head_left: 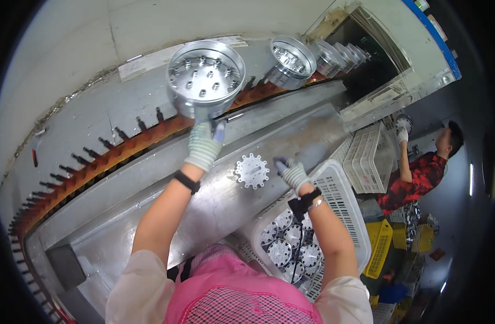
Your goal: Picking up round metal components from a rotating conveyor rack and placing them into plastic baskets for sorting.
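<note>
My left hand (203, 144), in a striped glove, is closed at the underside of a round silver metal pan (208, 81), where a short stem shows. Upright studs stand inside this pan, which is at the conveyor's near edge. On the metal bench (193, 210), between my two hands, is a silver disc with a scalloped edge (252, 170). Just right of that disc is my right hand (293, 173), gloved too, its fingers stretched toward the disc without touching it. It appears to hold nothing.
A curved conveyor with black spindles (120, 134) runs along the wall, carrying more pans (291, 62) toward an opening. At my right, a white basket (342, 197) holds several scalloped metal parts (280, 252). Beyond stand stacked white crates (369, 159), yellow crates (378, 245) and a co-worker (415, 183).
</note>
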Available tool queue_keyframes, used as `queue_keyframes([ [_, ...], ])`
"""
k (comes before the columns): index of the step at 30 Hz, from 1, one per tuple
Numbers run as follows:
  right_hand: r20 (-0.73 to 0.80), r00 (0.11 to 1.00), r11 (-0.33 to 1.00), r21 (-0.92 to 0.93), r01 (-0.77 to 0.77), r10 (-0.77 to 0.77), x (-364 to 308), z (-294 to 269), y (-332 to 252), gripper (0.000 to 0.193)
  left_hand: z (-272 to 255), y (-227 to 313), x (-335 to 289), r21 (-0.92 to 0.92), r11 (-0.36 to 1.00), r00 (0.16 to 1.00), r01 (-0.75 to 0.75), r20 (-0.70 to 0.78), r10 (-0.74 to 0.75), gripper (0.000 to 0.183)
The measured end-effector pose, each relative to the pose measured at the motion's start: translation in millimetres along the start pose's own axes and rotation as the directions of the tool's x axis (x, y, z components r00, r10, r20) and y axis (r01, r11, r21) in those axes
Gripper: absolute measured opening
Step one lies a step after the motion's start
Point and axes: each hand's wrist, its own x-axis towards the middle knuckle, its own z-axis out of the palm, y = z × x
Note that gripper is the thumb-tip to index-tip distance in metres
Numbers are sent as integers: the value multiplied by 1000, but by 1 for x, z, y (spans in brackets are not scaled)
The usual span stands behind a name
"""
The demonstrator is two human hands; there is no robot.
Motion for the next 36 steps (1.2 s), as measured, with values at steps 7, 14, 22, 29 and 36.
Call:
queue_keyframes([
  [7,-32,987,921,-365,134,-156,-7,11,2,31,17,-19,-96,-234,967,967,-106,202,155,21],
  [14,103,974,921,-319,224,-201,-202,62,82,60,29,-29,-216,-178,983,781,36,619,84,23],
  [22,343,936,994,-105,-43,77,-289,68,179,57,11,38,-196,-58,993,868,-103,483,118,21],
  [29,73,995,995,-74,72,-67,-301,116,182,50,-17,95,-309,37,988,854,-148,509,109,24],
  [36,-200,976,996,-51,72,-81,-306,113,236,47,-32,117,-423,227,953,807,-198,590,27,25],
])
